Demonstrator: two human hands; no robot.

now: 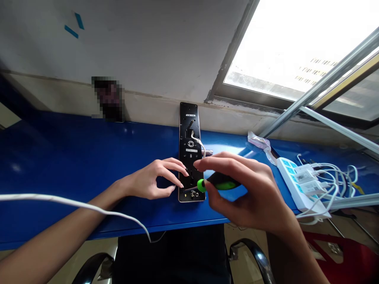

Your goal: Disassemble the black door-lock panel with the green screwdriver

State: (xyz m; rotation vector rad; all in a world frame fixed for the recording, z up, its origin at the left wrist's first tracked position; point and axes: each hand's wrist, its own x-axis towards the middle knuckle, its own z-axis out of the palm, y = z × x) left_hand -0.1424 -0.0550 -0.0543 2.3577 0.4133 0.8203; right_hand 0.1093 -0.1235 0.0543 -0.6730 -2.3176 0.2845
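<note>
A black door-lock back plate (188,136) lies flat on the blue table (83,157), with a thin white wire (199,142) looping out of its middle. My left hand (155,179) rests at the plate's lower left, its fingertips on the plate and fingers apart. No held object shows in it. My right hand (241,189) grips a green-and-black screwdriver (220,181) above the plate's lower end. The thin shaft points left, towards my left fingertips, and its tip is hidden. My right fingers cover part of the plate.
A white power strip (293,185) with plugged-in chargers and tangled white cables lies at the table's right. A small plastic packet (257,140) sits behind it. Metal rails (322,86) cross the window at the right. A white cable (74,202) lies over my left forearm.
</note>
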